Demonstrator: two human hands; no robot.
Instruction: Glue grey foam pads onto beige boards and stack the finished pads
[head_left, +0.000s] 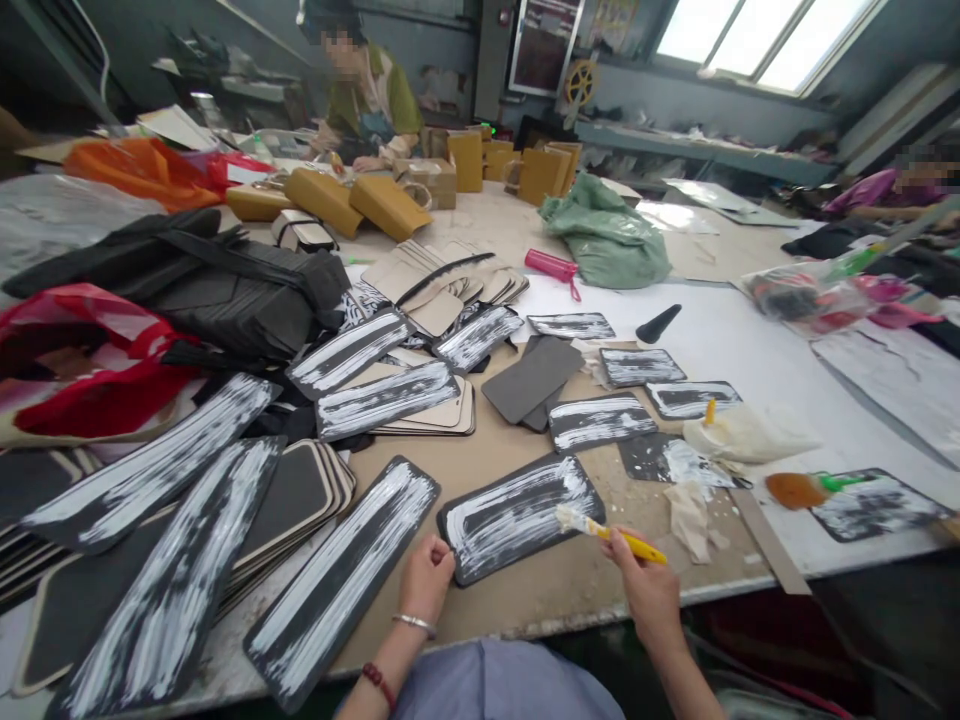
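Note:
My right hand [637, 580] is closed on the yellow handle of a brush [630, 543]. The brush's bristles rest on or just over the right part of a dark rectangular panel [517, 515] streaked with white paste. At the panel's left edge, my left hand [429, 572] has its fingers curled together, pinching or touching that edge; whether it grips the panel cannot be made out. A longer streaked panel [341, 590] lies slanted to the left of my left hand. Behind the middle panel is a smaller streaked panel [600, 421].
More streaked panels [172, 465] and stacked dark boards [296, 500] cover the left side. A white bag [750, 432] and an orange-brown bottle [796, 490] lie right. A green bag [607, 235] stands farther back. One person [371, 95] works across the table, another [885, 190] far right.

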